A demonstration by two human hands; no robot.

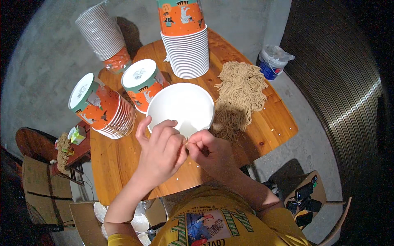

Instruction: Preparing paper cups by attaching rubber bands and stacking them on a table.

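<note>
A white-lined paper bucket [180, 104] lies on the wooden table with its open mouth facing me. At its near rim my left hand [162, 147] and my right hand [211, 153] meet, fingertips almost touching. Both are closed in a pinch, and a short bit of tan cord [187, 144] shows between them. The other fingers of my left hand are raised along the rim. Just beyond my right hand sits a pile of tan cords [242, 88], its nearer part in shadow.
Orange-and-green buckets stand in a tall stack [186, 53], a leaning stack with cords [102, 106], and an upturned one [143, 84]. Bagged buckets [100, 30] lean at the wall. A lined pail [273, 61] and a chair holding dark devices [305, 201] flank the table [262, 135].
</note>
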